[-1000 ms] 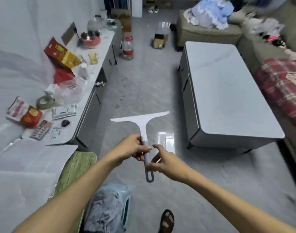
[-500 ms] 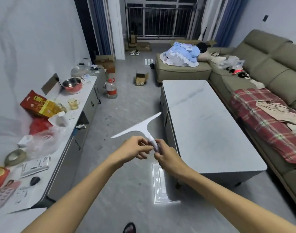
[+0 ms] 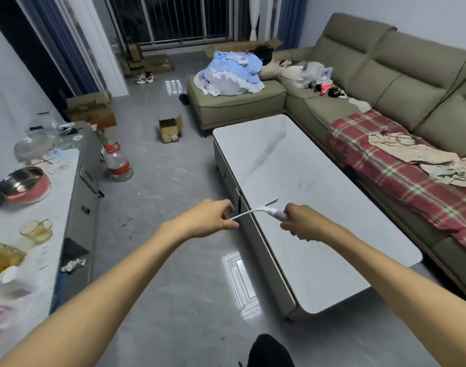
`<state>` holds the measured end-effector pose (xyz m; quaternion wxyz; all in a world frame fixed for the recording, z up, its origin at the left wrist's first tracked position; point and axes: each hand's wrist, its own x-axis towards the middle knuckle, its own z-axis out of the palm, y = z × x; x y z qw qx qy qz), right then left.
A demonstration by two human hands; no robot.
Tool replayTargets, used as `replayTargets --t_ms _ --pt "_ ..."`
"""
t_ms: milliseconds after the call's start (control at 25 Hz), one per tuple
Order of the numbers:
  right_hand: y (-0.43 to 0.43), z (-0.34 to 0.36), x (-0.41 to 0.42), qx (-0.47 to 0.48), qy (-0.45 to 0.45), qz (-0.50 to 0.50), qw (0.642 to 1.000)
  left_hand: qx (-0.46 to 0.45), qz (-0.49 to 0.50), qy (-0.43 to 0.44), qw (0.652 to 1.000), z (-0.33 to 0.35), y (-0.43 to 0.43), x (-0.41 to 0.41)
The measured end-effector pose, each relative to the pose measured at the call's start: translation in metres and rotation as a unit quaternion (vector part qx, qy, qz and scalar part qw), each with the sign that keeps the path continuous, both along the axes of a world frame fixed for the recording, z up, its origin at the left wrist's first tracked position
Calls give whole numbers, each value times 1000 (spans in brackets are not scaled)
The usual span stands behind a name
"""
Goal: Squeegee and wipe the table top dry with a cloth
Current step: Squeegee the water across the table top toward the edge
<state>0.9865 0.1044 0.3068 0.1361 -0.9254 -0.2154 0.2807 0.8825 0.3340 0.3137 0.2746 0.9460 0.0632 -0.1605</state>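
1. The squeegee point(image 3: 253, 212) is in the air and seen almost edge-on. It is above the long left edge of the white, marble-patterned worktop point(image 3: 292, 165) and does not touch it.
2. The right hand point(image 3: 303, 225) is wrapped round the pale handle, with its fingers curled tightly about it.
3. The left hand point(image 3: 209, 218) has its thumb and curled fingers pinching the left tip of the blade, which bows slightly between the two hands.
4. Faint grey streaks show on the far half of the worktop.
5. An olive sofa point(image 3: 385, 83) runs along the worktop's right side. A red plaid blanket point(image 3: 385, 165) lies over its seat, and a heap of blue and white clothes point(image 3: 232, 75) sits on the far end.
6. On the left, a low cabinet point(image 3: 86, 181) carries a pink pot point(image 3: 25, 186) and a glass mug point(image 3: 37, 230).
7. A red-capped plastic bottle point(image 3: 118, 162) stands on the floor beside the cabinet, and an open cardboard box point(image 3: 169, 128) lies further off.
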Motion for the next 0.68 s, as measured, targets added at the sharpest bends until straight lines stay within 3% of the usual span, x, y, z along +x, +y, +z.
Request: replayTargets --t_ms 200,400,680 --pt "64 -27 110 -58 8 22 998 40 -69 38 996 -15 64 134" --pt "143 -37 242 -59 39 8 997 64 -70 70 993 -18 138 261" --pt "256 -13 415 -17 -10 -25 1000 49 -39 22 998 -13 250 438"
